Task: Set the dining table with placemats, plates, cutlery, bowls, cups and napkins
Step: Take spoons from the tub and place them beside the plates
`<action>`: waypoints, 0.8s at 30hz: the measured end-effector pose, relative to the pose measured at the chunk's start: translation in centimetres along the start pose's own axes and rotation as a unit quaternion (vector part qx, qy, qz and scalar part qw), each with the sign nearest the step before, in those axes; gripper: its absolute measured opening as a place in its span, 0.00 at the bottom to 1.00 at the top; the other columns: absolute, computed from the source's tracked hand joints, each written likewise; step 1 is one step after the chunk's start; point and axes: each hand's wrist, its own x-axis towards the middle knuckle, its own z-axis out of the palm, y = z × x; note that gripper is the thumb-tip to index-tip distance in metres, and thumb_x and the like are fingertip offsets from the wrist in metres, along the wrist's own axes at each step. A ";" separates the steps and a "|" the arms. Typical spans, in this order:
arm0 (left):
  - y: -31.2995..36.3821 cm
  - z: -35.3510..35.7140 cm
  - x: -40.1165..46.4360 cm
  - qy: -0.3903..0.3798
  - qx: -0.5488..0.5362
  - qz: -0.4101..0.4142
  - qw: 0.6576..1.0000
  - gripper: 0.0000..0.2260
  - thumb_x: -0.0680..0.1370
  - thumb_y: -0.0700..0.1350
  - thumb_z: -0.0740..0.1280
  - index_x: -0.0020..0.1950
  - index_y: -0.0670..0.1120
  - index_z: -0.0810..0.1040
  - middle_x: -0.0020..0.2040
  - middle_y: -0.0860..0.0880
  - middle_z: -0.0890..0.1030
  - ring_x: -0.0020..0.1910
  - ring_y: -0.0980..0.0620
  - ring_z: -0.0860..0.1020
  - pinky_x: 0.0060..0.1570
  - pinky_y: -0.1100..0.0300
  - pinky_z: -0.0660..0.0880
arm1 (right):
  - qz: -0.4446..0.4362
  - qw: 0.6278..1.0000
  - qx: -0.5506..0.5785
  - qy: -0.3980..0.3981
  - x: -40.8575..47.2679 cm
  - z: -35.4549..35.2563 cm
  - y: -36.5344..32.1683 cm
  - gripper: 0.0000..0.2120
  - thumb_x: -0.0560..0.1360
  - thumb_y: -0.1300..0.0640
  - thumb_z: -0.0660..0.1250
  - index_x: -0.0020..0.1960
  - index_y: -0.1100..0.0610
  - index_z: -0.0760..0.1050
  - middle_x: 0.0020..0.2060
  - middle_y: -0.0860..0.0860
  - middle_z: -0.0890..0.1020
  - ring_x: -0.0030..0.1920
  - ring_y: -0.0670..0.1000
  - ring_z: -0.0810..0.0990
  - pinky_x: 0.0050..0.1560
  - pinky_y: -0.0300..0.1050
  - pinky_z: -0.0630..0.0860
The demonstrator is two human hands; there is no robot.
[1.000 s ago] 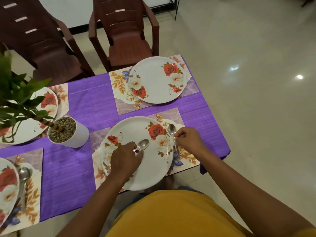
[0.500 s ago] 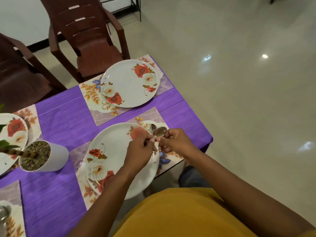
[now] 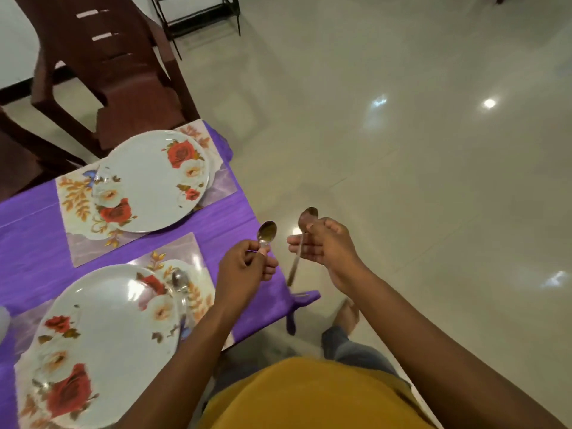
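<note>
My left hand grips a steel spoon by the handle, bowl pointing up, above the table's right edge. My right hand holds a second spoon just past the table's edge, over the floor; its handle hangs down below the palm. A third spoon lies on the near floral placemat, right of the near rose-patterned plate. The far plate sits on its own placemat with no cutlery beside it.
A purple tablecloth covers the table, whose right corner is close to my hands. A dark brown plastic chair stands behind the far plate. Tiled floor lies to the right. A black metal rack is at the back.
Both hands lifted from the near plate and moved right, each now holding its own spoon apart. One spoon stays on the near placemat. The view swung right, and the plant pot left the view.
</note>
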 end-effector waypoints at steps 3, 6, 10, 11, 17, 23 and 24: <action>2.3 5.7 0.9 0.007 -0.003 -0.034 0.999 0.05 0.84 0.42 0.67 0.51 0.43 0.81 0.38 0.45 0.86 0.33 0.51 0.81 0.32 0.61 0.77 | 0.014 1.000 -0.006 -0.004 1.7 -6.4 -3.7 0.07 0.86 0.55 0.60 0.59 0.59 0.69 0.38 0.59 0.86 0.36 0.58 0.85 0.43 0.53 0.83; 4.0 10.3 2.0 0.003 0.015 -0.048 0.999 0.05 0.83 0.42 0.68 0.52 0.42 0.82 0.37 0.48 0.85 0.31 0.54 0.75 0.33 0.60 0.72 | 0.026 0.998 -0.049 0.000 3.4 -11.5 -5.8 0.09 0.84 0.57 0.62 0.64 0.58 0.70 0.35 0.55 0.80 0.32 0.51 0.76 0.32 0.48 0.78; 6.4 15.1 3.7 -0.012 0.002 -0.055 0.998 0.06 0.83 0.39 0.67 0.50 0.40 0.82 0.33 0.49 0.83 0.30 0.52 0.72 0.30 0.61 0.69 | 0.037 0.996 -0.081 -0.021 5.3 -16.2 -8.1 0.15 0.80 0.68 0.59 0.64 0.57 0.73 0.44 0.56 0.85 0.36 0.51 0.76 0.33 0.44 0.71; 6.9 16.1 4.3 -0.014 0.002 -0.052 0.999 0.06 0.83 0.39 0.66 0.49 0.41 0.83 0.33 0.49 0.83 0.30 0.52 0.72 0.31 0.61 0.69 | 0.035 0.996 -0.082 -0.028 5.6 -17.0 -8.7 0.16 0.80 0.69 0.59 0.64 0.57 0.74 0.47 0.57 0.86 0.38 0.51 0.78 0.35 0.44 0.72; 9.5 19.1 7.7 0.002 -0.012 -0.051 0.999 0.08 0.84 0.40 0.65 0.50 0.46 0.84 0.36 0.49 0.84 0.33 0.53 0.75 0.35 0.59 0.72 | 0.054 0.997 -0.023 -0.048 8.1 -20.4 -10.9 0.13 0.81 0.71 0.62 0.64 0.64 0.75 0.51 0.60 0.87 0.43 0.52 0.84 0.44 0.45 0.79; 10.8 20.0 12.2 0.011 -0.064 -0.070 0.995 0.08 0.83 0.40 0.65 0.51 0.44 0.84 0.38 0.47 0.84 0.35 0.50 0.75 0.37 0.57 0.72 | 0.108 0.992 -0.036 -0.050 12.2 -20.7 -13.4 0.11 0.83 0.64 0.62 0.63 0.58 0.77 0.46 0.59 0.87 0.36 0.51 0.79 0.35 0.45 0.73; 10.9 19.9 13.2 0.012 -0.072 -0.073 0.995 0.08 0.83 0.40 0.65 0.51 0.44 0.84 0.38 0.46 0.84 0.35 0.50 0.75 0.37 0.57 0.72 | 0.106 0.992 -0.042 -0.044 13.2 -20.5 -14.1 0.10 0.83 0.63 0.62 0.63 0.59 0.77 0.44 0.59 0.86 0.34 0.50 0.77 0.33 0.44 0.70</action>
